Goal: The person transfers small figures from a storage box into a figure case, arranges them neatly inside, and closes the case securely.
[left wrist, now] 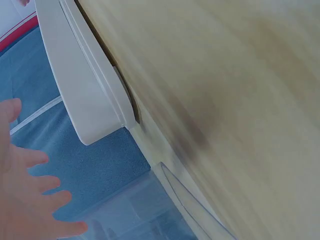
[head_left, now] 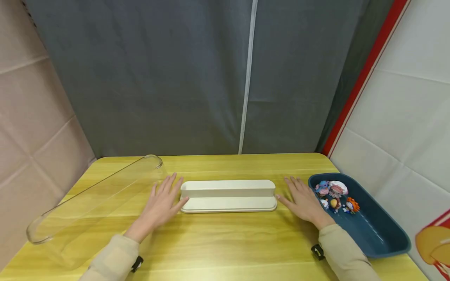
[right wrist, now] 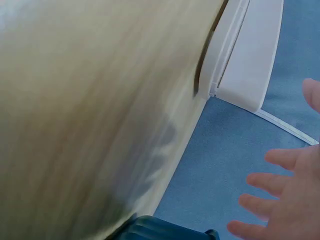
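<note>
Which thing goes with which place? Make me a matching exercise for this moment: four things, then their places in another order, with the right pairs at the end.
Things:
1. clear case
2. white stepped base
3. blue bin
4. small figurines

Places:
A. on the table, right of the right hand
B. inside the bin
C. left of the left hand
D. between the two hands

Pairs: 1-C, 2-D, 3-A, 4-B

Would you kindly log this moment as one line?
left hand: empty | right hand: empty | white stand: between hands | figurines: in blue bin
</note>
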Tool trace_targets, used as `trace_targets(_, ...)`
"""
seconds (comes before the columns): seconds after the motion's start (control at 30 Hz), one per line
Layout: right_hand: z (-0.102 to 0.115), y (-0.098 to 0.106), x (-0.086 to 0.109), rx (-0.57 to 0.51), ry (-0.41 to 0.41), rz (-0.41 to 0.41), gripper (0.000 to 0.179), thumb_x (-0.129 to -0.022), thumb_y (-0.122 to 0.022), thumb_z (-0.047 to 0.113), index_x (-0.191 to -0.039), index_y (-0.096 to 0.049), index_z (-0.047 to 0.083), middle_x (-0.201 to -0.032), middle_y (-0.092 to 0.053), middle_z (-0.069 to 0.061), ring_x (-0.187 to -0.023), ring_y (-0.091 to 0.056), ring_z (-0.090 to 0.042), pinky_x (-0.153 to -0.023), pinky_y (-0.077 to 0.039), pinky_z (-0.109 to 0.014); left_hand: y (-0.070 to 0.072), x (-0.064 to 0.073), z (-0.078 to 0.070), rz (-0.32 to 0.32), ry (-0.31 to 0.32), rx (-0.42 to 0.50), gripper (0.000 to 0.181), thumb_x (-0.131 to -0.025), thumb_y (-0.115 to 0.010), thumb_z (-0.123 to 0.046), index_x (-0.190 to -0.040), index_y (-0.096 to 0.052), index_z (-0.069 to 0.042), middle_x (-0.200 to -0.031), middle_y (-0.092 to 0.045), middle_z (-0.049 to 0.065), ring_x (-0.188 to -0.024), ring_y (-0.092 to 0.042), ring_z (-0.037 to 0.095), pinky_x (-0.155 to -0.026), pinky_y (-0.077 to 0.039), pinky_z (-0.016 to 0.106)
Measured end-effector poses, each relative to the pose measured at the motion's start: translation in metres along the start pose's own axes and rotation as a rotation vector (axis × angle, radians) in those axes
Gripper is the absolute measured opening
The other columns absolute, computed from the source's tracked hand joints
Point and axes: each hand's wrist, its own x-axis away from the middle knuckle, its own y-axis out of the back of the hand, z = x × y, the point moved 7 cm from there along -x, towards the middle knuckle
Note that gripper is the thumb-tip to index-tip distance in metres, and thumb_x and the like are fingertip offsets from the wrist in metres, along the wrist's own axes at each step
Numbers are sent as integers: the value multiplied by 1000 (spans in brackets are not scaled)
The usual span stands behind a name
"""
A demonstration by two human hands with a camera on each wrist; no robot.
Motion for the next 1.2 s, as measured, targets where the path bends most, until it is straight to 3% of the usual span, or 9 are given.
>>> trace_targets(0.3,3,25,-6,-1,23,-90,68,-89,-46,45,-136,-29,-1,-135,-25,-27,-123,-20,-43,-93,-18,-60,14,-11,-2,-112,-7,69,50,-91,-45,-36,-132,-39,-8,-137,-30,16,-121,-30,34,-94,-20,55)
trace_targets(0.53,5,54,-9,-67,10,-145,62,-91,-44,42,-134,-31,0,-134,-29,-25,-121,-24,-43,-92,-21,-59,20,-18,-1,-172,-16,142,36,-91,-48,-27,-122,-52,-8,-122,-48,13,-110,-44,32,-85,-34,52)
trace_targets(1.0,-10,103,-2,-236,-54,-187,55,-94,-36,40,-136,-31,5,-134,-29,-23,-119,-27,-43,-86,-26,-61,5,-26,11,-122,8,167,30,-91,-50,-19,-116,-56,-5,-115,-53,12,-103,-50,31,-83,-39,48)
trace_targets(1.2,-20,118,1,-276,-53,-223,51,-96,-33,36,-132,-35,0,-130,-33,-27,-117,-28,-45,-86,-27,-61,-7,-27,17,-53,46,166,33,-92,-48,-22,-120,-52,-5,-116,-52,13,-104,-49,31,-81,-40,49)
